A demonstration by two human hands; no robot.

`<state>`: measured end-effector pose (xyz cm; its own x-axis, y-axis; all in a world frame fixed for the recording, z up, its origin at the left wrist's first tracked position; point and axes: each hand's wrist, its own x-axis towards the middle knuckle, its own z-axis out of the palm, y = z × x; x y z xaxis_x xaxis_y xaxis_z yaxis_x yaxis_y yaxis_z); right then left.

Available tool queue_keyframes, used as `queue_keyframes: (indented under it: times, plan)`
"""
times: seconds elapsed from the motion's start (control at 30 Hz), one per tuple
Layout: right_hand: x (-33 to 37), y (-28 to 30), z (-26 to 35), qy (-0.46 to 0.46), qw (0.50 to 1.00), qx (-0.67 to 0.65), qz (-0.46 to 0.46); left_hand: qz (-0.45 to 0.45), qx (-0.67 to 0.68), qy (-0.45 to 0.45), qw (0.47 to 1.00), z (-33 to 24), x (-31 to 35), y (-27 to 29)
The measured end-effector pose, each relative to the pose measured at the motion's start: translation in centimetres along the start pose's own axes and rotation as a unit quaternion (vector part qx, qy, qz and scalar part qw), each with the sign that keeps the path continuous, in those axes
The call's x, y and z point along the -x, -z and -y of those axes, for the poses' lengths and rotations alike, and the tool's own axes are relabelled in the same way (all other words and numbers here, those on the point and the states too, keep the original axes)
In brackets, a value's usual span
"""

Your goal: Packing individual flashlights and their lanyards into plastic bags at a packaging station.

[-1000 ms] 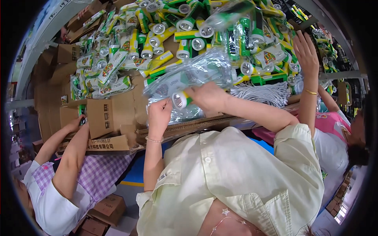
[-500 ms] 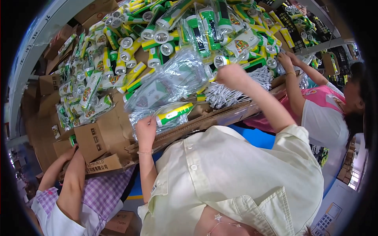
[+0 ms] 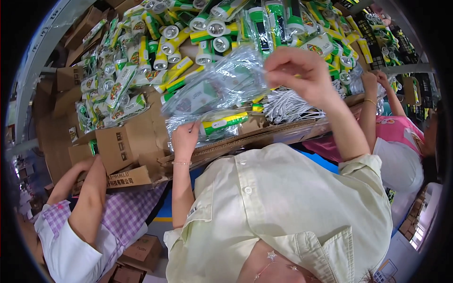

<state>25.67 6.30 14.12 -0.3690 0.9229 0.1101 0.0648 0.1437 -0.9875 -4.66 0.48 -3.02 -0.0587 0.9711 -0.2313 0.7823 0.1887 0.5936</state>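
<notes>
A yellow and green flashlight (image 3: 225, 122) lies on clear plastic at the box's near edge. My left hand (image 3: 185, 139) is closed in a pinch on the clear plastic bag beside the flashlight's left end. Beyond it rests a stack of clear plastic bags (image 3: 212, 89) with printed cards showing through. My right hand (image 3: 304, 75) is at the stack's right end, fingers curled and thumb drawn toward the fingertips on a bag's edge; motion blurs it slightly. Under that hand lies a bundle of white cables (image 3: 290, 104).
Many flashlights (image 3: 172, 45), some bagged, are heaped across the far side. Cardboard flaps (image 3: 141, 137) and the box's edge (image 3: 236, 146) run along the front. A person's hands (image 3: 92, 162) work at left; another person's hands (image 3: 373, 79) are at right.
My right hand has gone from a fist above the cables to curled fingers at the stack's right end. My left hand keeps its place beside the flashlight. The whole view has shifted slightly.
</notes>
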Motion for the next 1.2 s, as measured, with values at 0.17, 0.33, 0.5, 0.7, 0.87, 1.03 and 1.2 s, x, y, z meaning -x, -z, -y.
queue_keyframes:
  times: [0.17,0.33,0.5,0.7,0.87,1.03,1.2]
  plan:
    - [-1.2,-9.9,-8.0,0.022,0.979,-0.172,0.103,-0.003,0.081,-0.013,0.997,-0.5,0.2,0.2]
    - [0.2,-11.5,-17.3,0.149,0.960,0.184,0.151,0.044,0.056,0.030,0.997,0.2,0.1,0.1]
    - [0.5,-9.0,-18.3,0.060,0.767,0.602,0.213,0.016,0.025,0.000,1.000,1.2,0.7,0.0]
    - [1.0,-10.5,-16.5,-0.036,0.731,0.632,0.257,0.006,-0.037,-0.022,0.999,-0.5,0.7,-0.2]
    - [0.6,-9.8,-17.1,-0.128,0.764,0.595,0.215,0.049,0.054,0.022,0.997,-0.1,0.6,-0.2]
    - [1.1,-8.4,-18.6,-0.082,0.871,0.471,0.110,0.045,0.057,0.031,0.997,-0.3,0.6,-0.4]
    - [1.3,-8.0,-16.5,-0.126,0.781,0.588,0.168,0.064,0.063,0.029,0.996,-1.2,0.6,-0.1]
